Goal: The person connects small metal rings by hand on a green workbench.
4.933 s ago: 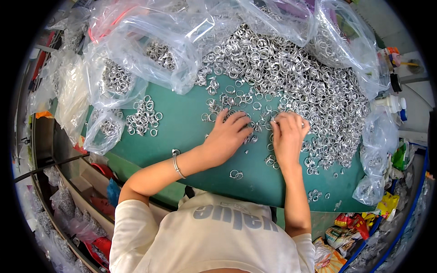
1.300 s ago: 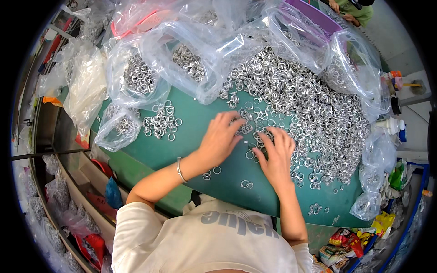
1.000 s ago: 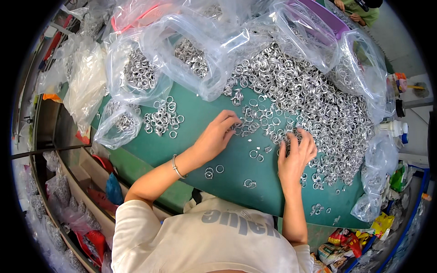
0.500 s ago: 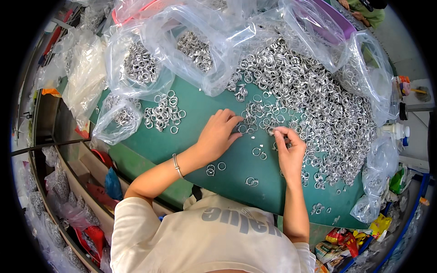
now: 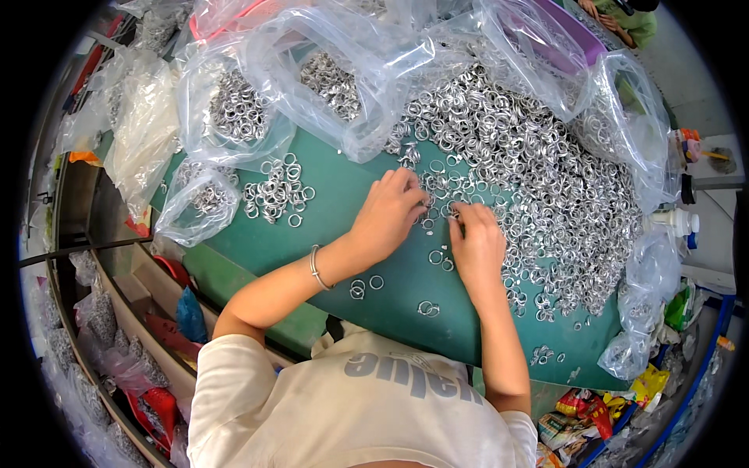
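Note:
Silvery metal rings (image 5: 462, 184) lie loosely spread on a green tabletop (image 5: 328, 175), in front of a large heap of the same rings (image 5: 562, 195). At the left edge of the spread is my left hand (image 5: 390, 212), fingers curled down and thumb bent in; what they hold, if anything, is hidden. A bracelet sits on that wrist. My right hand (image 5: 477, 240) is just to the right, its thumb and forefinger closed in at a metal ring among the loose ones. A few single rings (image 5: 441, 259) lie nearer me, between the two forearms.
A small ring pile (image 5: 279, 189) and open clear bags of rings (image 5: 204, 204) are at the left. More bags (image 5: 335, 86) stand along the back beside a purple tub (image 5: 573, 35). Drawers (image 5: 148, 288) flank the table's left. Another person (image 5: 628, 23) is at far right.
My left hand has moved forward and slightly right, fingers now among the rings. My right hand has shifted left and forward, bringing the hands closer; the ring pinched earlier no longer shows raised.

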Action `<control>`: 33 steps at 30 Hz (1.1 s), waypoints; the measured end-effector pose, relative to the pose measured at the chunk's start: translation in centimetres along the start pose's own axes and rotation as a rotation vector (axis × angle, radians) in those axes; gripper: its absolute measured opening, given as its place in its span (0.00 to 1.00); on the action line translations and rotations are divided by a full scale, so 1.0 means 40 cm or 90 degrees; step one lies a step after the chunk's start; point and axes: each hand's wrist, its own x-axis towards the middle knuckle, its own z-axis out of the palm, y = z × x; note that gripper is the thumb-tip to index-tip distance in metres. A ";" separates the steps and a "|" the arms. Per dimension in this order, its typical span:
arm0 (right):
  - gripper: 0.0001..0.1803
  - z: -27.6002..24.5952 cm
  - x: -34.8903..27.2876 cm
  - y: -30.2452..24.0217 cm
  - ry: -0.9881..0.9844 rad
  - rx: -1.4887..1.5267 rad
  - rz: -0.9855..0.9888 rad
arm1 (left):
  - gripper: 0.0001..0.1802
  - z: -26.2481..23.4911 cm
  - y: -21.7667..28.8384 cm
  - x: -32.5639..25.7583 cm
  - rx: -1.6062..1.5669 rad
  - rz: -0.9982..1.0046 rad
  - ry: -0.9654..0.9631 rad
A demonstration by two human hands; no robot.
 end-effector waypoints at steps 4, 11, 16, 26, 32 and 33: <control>0.08 0.012 0.009 0.003 -0.031 -0.139 -0.044 | 0.09 -0.021 -0.008 0.007 -0.168 -0.095 0.044; 0.02 -0.031 0.002 0.021 -0.036 0.373 0.179 | 0.12 -0.037 -0.045 -0.010 -0.464 -0.383 -0.044; 0.05 -0.082 -0.046 0.048 -0.182 0.945 0.431 | 0.14 -0.045 -0.017 -0.002 -0.117 -0.160 0.010; 0.06 -0.171 -0.295 -0.001 -0.169 0.083 0.124 | 0.18 -0.068 0.115 -0.090 -0.083 0.009 -0.155; 0.10 -0.174 -0.343 0.032 -0.176 0.193 0.172 | 0.27 0.008 0.194 -0.220 -0.090 0.022 -0.287; 0.11 -0.176 -0.343 0.040 -0.176 0.236 0.189 | 0.28 0.023 0.193 -0.233 -0.086 0.005 -0.272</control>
